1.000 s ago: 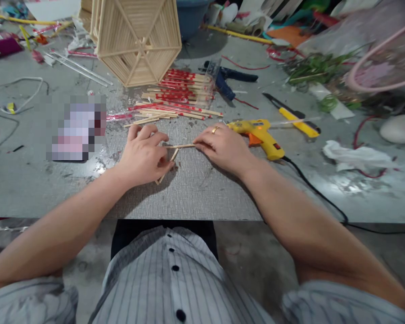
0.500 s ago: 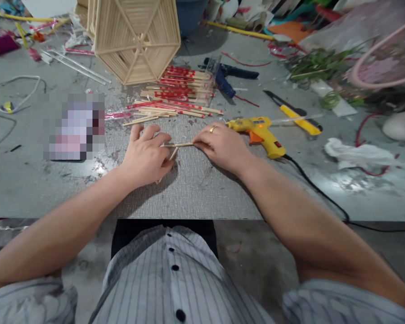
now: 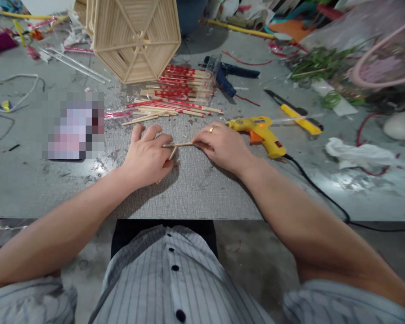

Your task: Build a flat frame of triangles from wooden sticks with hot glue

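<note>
Two thin wooden sticks meet on the grey textured mat [image 3: 195,189]. One wooden stick [image 3: 179,144] lies level between my hands; a second stick [image 3: 173,153] slants down from it under my left palm. My left hand [image 3: 147,155] presses down on the joint, fingers curled over both sticks. My right hand [image 3: 222,146], wearing a ring, pinches the right end of the level stick. Just right of that hand lies a yellow glue gun [image 3: 258,132].
A pile of red-wrapped and bare sticks [image 3: 175,96] lies behind my hands, with a hexagonal stick lantern frame [image 3: 135,36] beyond. A yellow knife [image 3: 295,114], blue tool [image 3: 227,76], white tissue [image 3: 356,155], the glue gun's black cord [image 3: 317,191] and clutter fill the right side.
My left fingers have spread slightly, the thumb side lifting. Both hands stay on the sticks; the view has shifted a little.
</note>
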Available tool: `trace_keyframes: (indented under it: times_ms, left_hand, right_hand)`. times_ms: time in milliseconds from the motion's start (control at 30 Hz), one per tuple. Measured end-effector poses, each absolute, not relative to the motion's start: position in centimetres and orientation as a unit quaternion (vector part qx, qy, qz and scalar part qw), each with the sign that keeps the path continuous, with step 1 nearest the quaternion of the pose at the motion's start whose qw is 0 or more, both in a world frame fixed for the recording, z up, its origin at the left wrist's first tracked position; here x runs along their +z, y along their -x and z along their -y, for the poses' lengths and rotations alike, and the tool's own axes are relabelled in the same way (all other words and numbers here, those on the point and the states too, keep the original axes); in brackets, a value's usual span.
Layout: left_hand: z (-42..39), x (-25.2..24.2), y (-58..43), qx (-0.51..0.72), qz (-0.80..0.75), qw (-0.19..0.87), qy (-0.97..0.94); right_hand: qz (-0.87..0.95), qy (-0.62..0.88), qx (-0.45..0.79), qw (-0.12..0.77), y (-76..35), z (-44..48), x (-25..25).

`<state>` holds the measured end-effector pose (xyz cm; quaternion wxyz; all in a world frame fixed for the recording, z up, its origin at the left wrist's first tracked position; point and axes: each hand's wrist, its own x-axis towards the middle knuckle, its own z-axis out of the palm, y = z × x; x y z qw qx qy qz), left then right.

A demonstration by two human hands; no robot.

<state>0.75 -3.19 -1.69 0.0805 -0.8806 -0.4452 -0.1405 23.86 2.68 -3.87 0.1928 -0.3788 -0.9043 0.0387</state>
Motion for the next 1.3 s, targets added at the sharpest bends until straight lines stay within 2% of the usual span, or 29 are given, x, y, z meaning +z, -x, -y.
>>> trace_keyframes:
  times_ms: [567,800,1067,1300]
  left_hand:
    - [3.2,-1.6,-0.4,-0.153,0.443,0.063,0.881]
    - [2.9,-1.7,0.2,-0.221,0.445,0.049,0.866]
    - [1.0,0.5,4.2,-0.311,0.634,0.02,0.708]
    - [-0.8,-0.6,6.3,-0.255,0.697,0.002,0.67]
  right_hand:
    - [0.907,0.378,0.044,0.18,-23.9,-2.7,-3.7]
    - [0.908,0.37,0.023,0.193,-24.1,-2.8,-3.9]
    - [0.895,0.367,0.004,0.253,-24.9,-2.9,-4.0]
    - [0.886,0.369,-0.003,0.28,-25.4,-3.1,-3.9]
